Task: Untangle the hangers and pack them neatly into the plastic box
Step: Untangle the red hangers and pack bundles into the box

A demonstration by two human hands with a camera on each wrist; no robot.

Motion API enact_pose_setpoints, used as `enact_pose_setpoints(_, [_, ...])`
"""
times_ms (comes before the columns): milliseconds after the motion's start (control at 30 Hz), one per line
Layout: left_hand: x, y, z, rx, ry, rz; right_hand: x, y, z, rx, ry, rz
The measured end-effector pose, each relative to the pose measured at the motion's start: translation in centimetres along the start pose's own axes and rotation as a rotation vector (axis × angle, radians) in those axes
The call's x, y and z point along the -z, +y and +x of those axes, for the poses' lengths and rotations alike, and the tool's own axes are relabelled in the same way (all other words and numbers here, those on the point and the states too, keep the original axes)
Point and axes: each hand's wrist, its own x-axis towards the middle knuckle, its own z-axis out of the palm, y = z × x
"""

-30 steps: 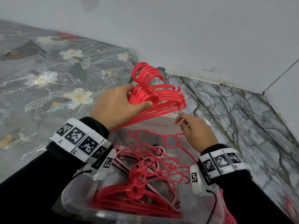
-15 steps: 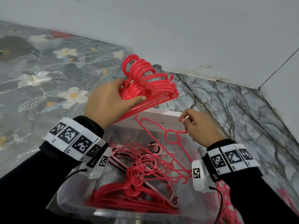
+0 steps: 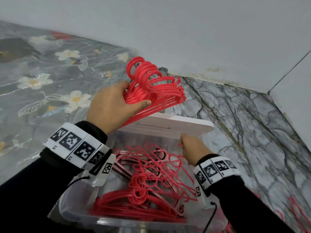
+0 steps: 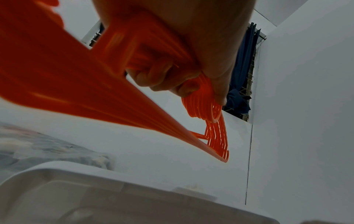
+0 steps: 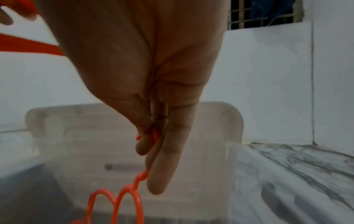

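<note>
My left hand (image 3: 116, 105) grips a neat stack of red hangers (image 3: 156, 91) by their necks, held up above the far rim of the clear plastic box (image 3: 80, 214); the same stack of hangers (image 4: 210, 109) shows in the left wrist view. My right hand (image 3: 190, 148) is down inside the box near its far right corner and pinches the end of a single thin red hanger (image 5: 134, 189) between thumb and fingers. A tangled heap of red hangers (image 3: 144, 182) lies in the box under it.
The box's white lid (image 3: 170, 126) leans at its far edge. A floral plastic sheet (image 3: 50, 84) covers the surface on the left. Marble floor (image 3: 252, 132) runs to the right up to the white wall (image 3: 185, 31). More red hangers (image 3: 296, 214) lie on the floor at lower right.
My right hand has dropped from above the box's far rim down into the box, carrying the single hanger with it. The left hand has kept the stack raised in about the same place.
</note>
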Motion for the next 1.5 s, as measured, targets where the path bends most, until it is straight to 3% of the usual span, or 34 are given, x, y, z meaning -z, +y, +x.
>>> enact_pose_setpoints(233, [0.2,0.1,0.1,0.011,0.021,-0.011,3.7,3.9,-0.9,-0.14,0.031,0.408])
enact_pose_setpoints(433, [0.2,0.2,0.2,0.015,0.025,-0.043,5.7,5.8,-2.8,-0.082,0.053,0.428])
enact_pose_setpoints(567, [0.2,0.1,0.2,0.027,0.043,-0.052,7.0,6.5,-2.9,-0.006,0.247,0.501])
enact_pose_setpoints(700, [0.3,-0.1,0.5,0.041,0.101,-0.097,7.8,7.2,-3.2,-0.027,0.41,0.637])
enact_pose_setpoints(800, [0.2,-0.2,0.6,0.043,0.142,-0.121,6.7,6.4,-3.3,-0.052,0.328,0.703])
enact_pose_setpoints(933, [0.1,-0.2,0.6,0.037,0.142,-0.132,4.9,4.6,-3.1,-0.057,0.161,0.578])
enact_pose_setpoints(1067, [0.2,-0.3,0.7,0.036,0.136,-0.128,5.3,3.3,-3.4,0.017,0.142,0.75])
enact_pose_setpoints(1167, [0.3,-0.5,0.8,0.049,0.143,-0.147,6.1,2.1,-3.9,0.146,0.103,1.017])
enact_pose_setpoints(1267, [0.4,-0.6,0.8,0.046,0.132,-0.159,6.4,0.9,-4.4,0.272,0.057,1.117])
enact_pose_setpoints(1367, [0.2,-0.4,0.5,0.034,0.109,-0.151,6.7,0.4,-4.4,0.351,0.124,1.099])
enact_pose_setpoints(1500, [-0.2,-0.2,0.2,0.029,0.067,-0.137,6.0,0.8,-3.6,0.369,0.301,0.804])
